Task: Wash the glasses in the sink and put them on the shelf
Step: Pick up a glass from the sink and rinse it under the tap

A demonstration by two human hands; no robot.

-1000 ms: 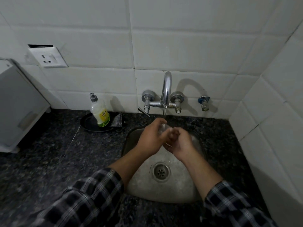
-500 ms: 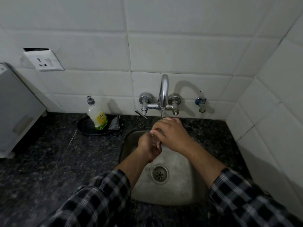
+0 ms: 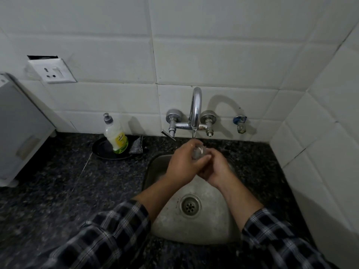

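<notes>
Obs.: a small clear drinking glass [image 3: 197, 152] is held over the far part of the dull steel sink basin [image 3: 213, 230], directly beneath the spout of the chrome wall tap [image 3: 196, 109].

The left hand [image 3: 182, 166] is curled round the glass from the left, with its fingers laid across it. The right hand [image 3: 217, 171] is closed against it from the right, fingers tucked beneath. Most of the glass is hidden by fingers. Whether water is running cannot be told.

Handling (judged): light, rigid, brittle, and likely slippery when wet or soapy. Hard steel lies below, so a slip is to be avoided. Hold is best taken round the body wall with a full finger wrap, not at the rim.

A pale plastic bottle of yellow-green dish liquid [image 3: 116, 135] is noted far left on the dark speckled stone counter [image 3: 58, 191]. No shelf is seen.
</notes>
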